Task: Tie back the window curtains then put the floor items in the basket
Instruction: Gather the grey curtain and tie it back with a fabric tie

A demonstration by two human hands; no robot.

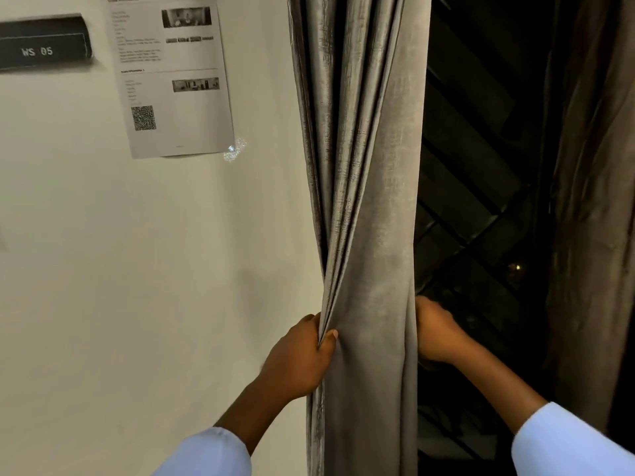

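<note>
Stage: left curtain gathered, untied | left hand pinches its wall-side folds | right hand grips its window-side edge | second curtain, floor items pending

Left of the left hand's grip on the gathered grey fabric curtain, bare cream wall closes off depth. Right of the right hand, a dark diagonal window grille blocks passage; a brown curtain hangs beyond.

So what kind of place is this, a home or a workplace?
Probably a numbered workstation in a staged room: a wall sign reads WS 05, a printed sheet with a QR code hangs beside it, and grey curtains cover a dark window.
</note>
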